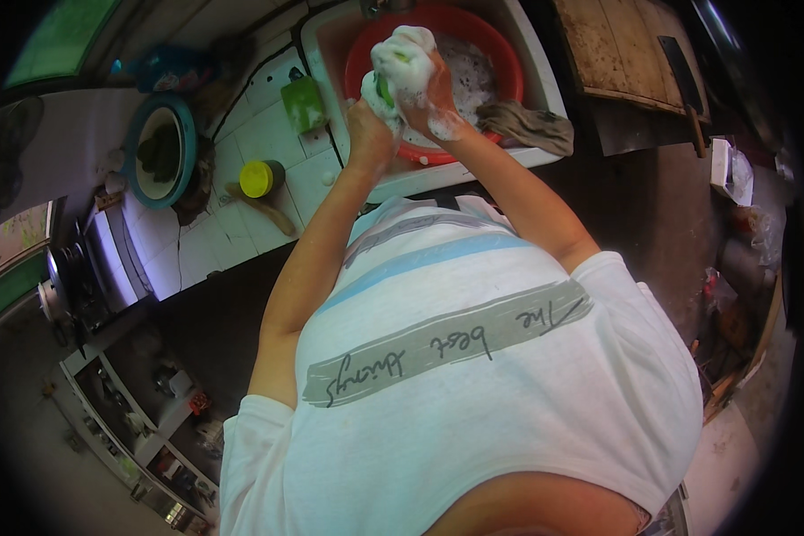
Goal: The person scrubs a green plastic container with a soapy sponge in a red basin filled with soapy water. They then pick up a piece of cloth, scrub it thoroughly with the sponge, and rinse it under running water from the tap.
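Both hands are together above a red plastic basin (514, 67) that sits in a white sink (543, 90). Thick white suds cover much of my right hand (419, 80) and the fingers of my left hand (373, 130). Between them shows a soapy green item (384, 90), its kind hidden by foam; both hands press on it. Foamy water (465, 74) fills the basin. A brown-grey cloth (532, 126) drapes over the right rims of basin and sink.
On the tiled counter at left are a green soap block (303, 105), a yellow-lidded jar (256, 179), a wooden-looking handle (268, 213) and a teal-rimmed basin (187, 151). A cleaver (682, 80) hangs by a wooden board (616, 47) at right.
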The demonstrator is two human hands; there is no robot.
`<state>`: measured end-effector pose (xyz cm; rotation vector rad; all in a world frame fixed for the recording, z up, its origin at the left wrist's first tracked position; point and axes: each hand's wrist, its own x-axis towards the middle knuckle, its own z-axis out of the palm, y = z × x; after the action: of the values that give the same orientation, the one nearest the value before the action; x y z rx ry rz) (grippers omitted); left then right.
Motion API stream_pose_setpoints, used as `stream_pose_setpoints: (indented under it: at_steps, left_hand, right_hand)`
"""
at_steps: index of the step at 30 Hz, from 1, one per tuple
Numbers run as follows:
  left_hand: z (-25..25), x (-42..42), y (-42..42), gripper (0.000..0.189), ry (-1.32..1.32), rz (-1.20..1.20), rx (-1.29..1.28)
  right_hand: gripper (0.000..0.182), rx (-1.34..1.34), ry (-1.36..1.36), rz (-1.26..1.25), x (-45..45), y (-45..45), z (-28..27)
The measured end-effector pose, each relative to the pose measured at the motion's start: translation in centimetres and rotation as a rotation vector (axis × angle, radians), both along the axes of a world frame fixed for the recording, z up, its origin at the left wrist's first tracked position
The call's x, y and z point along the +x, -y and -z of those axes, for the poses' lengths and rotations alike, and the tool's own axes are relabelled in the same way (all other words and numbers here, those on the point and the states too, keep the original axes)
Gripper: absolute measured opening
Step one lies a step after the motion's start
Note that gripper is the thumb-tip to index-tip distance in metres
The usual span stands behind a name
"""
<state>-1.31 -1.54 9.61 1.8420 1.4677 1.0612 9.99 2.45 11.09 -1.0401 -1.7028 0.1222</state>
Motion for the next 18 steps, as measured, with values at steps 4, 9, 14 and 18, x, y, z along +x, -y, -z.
stream_pose_setpoints:
  at_steps: [4, 9, 14, 18]
  left_hand:
    - [-1.1, 0.1, 0.2, 0.027, 0.016, -0.033, -0.008]
    - [-1.8, -0.3, -0.8, 0.025, 0.014, -0.063, 0.031]
    - [-0.7, -1.9, -0.9, 0.029, 0.067, -0.073, 0.099]
    - [-0.8, -1.4, -0.8, 0.029, 0.086, -0.056, 0.186]
  right_hand:
    - [0.017, -0.401, -0.551, -0.377, 0.4, -1.9, -0.5]
    - [0.018, -0.644, -1.112, -0.474, -1.6, -3.4, 0.0]
    - [0.078, -0.584, -0.488, -0.103, -3.7, 1.3, -2.1]
    - [0.068, -0.552, -0.645, -0.178, -3.8, 0.4, -1.4]
